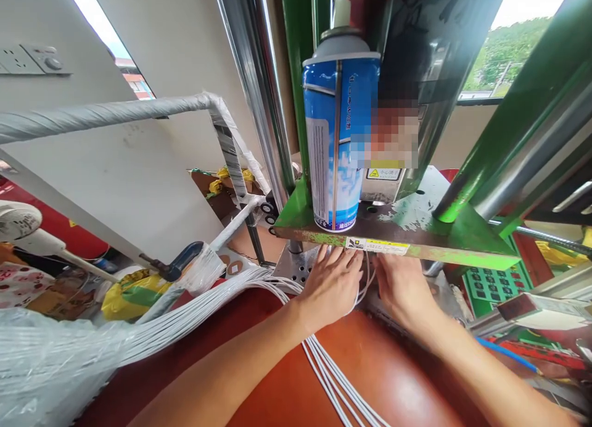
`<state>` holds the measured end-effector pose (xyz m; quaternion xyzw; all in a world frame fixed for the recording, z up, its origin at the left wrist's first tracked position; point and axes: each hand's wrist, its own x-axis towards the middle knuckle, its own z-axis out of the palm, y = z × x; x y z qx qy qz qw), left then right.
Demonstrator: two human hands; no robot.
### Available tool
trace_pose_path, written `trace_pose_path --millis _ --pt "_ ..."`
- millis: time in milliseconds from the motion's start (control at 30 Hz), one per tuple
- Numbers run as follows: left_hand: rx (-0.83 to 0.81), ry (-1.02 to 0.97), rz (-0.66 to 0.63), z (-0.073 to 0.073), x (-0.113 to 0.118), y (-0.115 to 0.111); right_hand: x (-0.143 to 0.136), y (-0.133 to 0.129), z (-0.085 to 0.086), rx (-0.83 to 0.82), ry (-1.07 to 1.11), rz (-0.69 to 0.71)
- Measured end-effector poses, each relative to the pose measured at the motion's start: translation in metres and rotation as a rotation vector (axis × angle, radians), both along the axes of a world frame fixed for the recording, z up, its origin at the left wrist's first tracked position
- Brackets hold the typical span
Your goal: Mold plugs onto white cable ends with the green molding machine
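My left hand (335, 277) reaches forward to the front edge of the green press plate (462, 253), over a perforated metal surface (300, 271). Its fingers look stretched out and slightly apart; the thumb and palm are hidden. Beside it, my right hand (400, 282) goes under the same plate, which hides its fingers. A thin white cable loop (369, 282) shows between the two hands, close to the left palm. More white cables (324, 371) pass beneath my left forearm and over the reddish-brown surface (370, 353).
A blue spray can (330, 143) stands upright on the plate above my hands. At left lies a plastic-wrapped cable bundle (60, 353), near a wrapped tubular frame (115, 112). Green posts (504, 118) rise at right, above a green button panel (497, 279).
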<state>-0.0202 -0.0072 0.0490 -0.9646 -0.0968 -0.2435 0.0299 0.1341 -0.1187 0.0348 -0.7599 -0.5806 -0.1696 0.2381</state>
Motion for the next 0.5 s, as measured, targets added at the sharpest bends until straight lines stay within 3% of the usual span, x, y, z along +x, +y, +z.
trace_pose_path --millis 133,367,500 --pt "0.009 0.02 0.054 -0.005 0.004 -0.01 -0.035 -0.008 -0.01 -0.096 -0.209 -0.092" --pt "0.017 -0.076 0.091 -0.034 0.028 -0.001 -0.021 0.019 -0.021 -0.127 -0.206 -0.119" --pt "-0.013 -0.11 0.071 -0.039 0.035 0.003 -0.02 0.022 -0.021 -0.082 -0.197 -0.121"
